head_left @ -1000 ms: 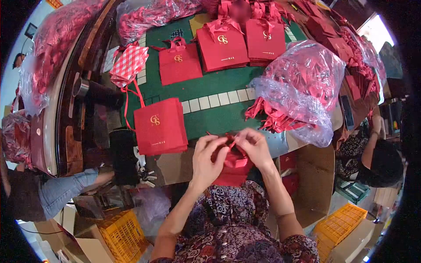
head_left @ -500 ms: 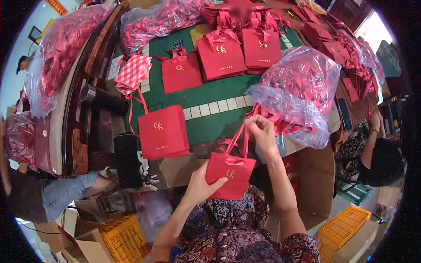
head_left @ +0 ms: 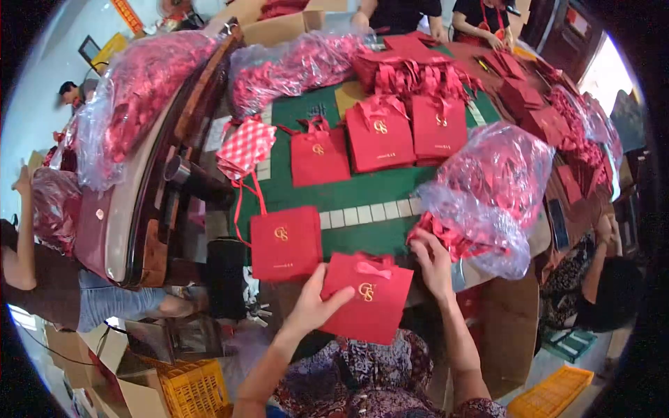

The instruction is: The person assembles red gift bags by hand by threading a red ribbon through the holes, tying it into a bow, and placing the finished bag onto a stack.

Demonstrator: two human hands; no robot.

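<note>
My left hand [head_left: 317,306] grips a red paper gift bag [head_left: 380,310] by its left side, thumb over the front. The bag has gold lettering, and a pink ribbon lies at its top edge. To the right, my right hand [head_left: 433,268] is off the gift bag with thumb and fingers apart, at the mouth of a clear plastic bag [head_left: 498,167]. Loose red ribbons [head_left: 446,240] spill from that mouth beside my fingertips. Just left of my hands, a stack of red gift bags [head_left: 286,244] lies on the green table [head_left: 373,244].
Finished-looking red bags with ribbon handles [head_left: 380,136] stand farther back. A red checked pouch [head_left: 245,148] and a dark cylinder [head_left: 188,174] are at the left. Plastic sacks of ribbons [head_left: 300,70] line the table. Other people work across from me and at both sides. Yellow crates [head_left: 195,390] sit below.
My right hand has let go of the gift bag's ribbon handle and moved toward the loose ribbons. The handle, drawn up before, now lies low at the bag's top. The view has tilted up.
</note>
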